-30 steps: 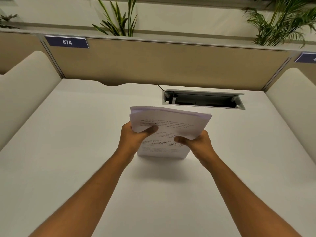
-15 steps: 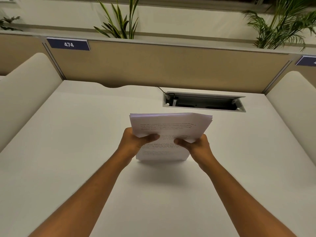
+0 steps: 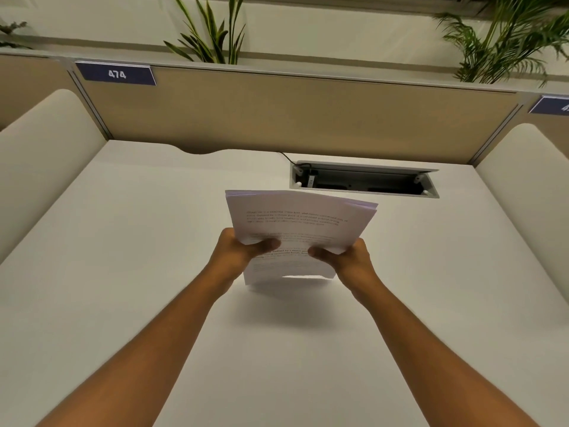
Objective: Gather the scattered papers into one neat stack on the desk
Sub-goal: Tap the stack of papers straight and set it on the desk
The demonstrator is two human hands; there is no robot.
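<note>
Left hand point(image 3: 237, 254) and right hand point(image 3: 348, 258) both grip paper sheaf point(image 3: 300, 224), lifted off the desk point(image 3: 123, 272); top edges uneven, so sheets between the hands may slip.

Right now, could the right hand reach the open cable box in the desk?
Probably yes, but not freely: the right hand and left hand both grip the paper stack. The cable box lies just beyond it, with nothing between.

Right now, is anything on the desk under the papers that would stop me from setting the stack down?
Nothing visible does. Both hands, left and right, hold the papers above bare desk. The open cable tray sits farther back, toward the divider, clear of the spot below the stack.
</note>
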